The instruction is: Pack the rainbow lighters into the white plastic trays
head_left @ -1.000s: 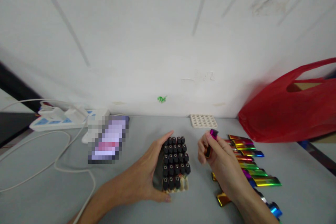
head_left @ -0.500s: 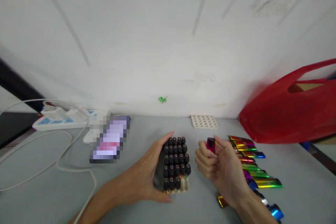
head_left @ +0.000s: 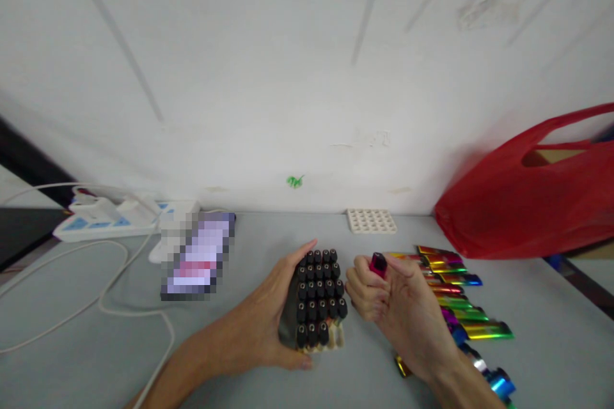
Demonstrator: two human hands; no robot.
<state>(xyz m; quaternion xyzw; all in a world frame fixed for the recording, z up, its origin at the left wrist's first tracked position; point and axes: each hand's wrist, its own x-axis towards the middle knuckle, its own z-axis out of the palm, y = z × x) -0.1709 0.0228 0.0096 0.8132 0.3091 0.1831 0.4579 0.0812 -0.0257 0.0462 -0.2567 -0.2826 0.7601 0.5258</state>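
Observation:
My left hand [head_left: 261, 313] is wrapped round the left side of a pale tray [head_left: 336, 336], thumb at the near end and fingers along the far end. Rows of upright lighters [head_left: 320, 289] with black tops fill most of it; open slots show at its near right corner. Just right of the tray, my right hand [head_left: 396, 303] is closed round a pink-red lighter [head_left: 378, 264], its dark top poking up between thumb and forefinger. Beyond that hand lie several loose metallic-coloured lighters [head_left: 487, 330], partly hidden by the hand and wrist.
A white perforated grid [head_left: 371, 221] lies by the wall. On the right stands a red bag [head_left: 518, 198]. A phone [head_left: 201, 252] with a blurred screen, a white power strip [head_left: 110, 220] and a loose white cable [head_left: 137, 312] occupy the left.
My right hand has moved slightly left towards the tray, with the pink-red lighter tilting in its grip. My left hand keeps its hold on the tray.

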